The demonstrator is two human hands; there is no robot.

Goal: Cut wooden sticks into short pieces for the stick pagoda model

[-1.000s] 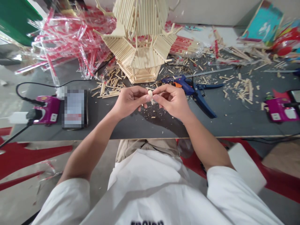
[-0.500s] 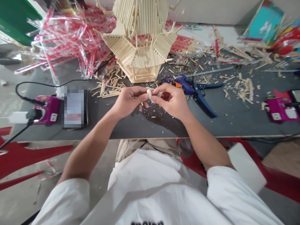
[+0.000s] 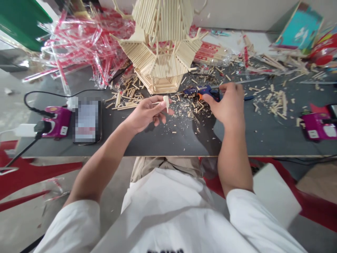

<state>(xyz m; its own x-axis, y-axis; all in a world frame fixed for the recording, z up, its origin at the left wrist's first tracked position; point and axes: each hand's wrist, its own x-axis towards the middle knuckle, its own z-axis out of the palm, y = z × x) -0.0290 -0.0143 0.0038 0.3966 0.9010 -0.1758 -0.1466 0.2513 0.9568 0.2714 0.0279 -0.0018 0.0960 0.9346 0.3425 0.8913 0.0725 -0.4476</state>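
My left hand (image 3: 147, 113) pinches a small pale wooden piece (image 3: 166, 102) between thumb and fingers, held just above the dark table (image 3: 163, 140). My right hand (image 3: 228, 105) has reached right and lies closed over the blue glue gun (image 3: 204, 90), whose handle it hides. Behind both hands stands a tall tower model built of pale wooden sticks (image 3: 160, 45). Short stick offcuts (image 3: 129, 95) litter the table around its base.
A phone (image 3: 86, 121) and a purple device (image 3: 56, 122) with a plugged cable lie at the left. Red and clear wrappers (image 3: 73, 49) pile at the back left. Another purple device (image 3: 319, 125) sits at the right, with stick scraps (image 3: 276, 98) nearby.
My right hand let go of the small wooden piece and moved right onto the glue gun. My left hand keeps the piece and has barely shifted.
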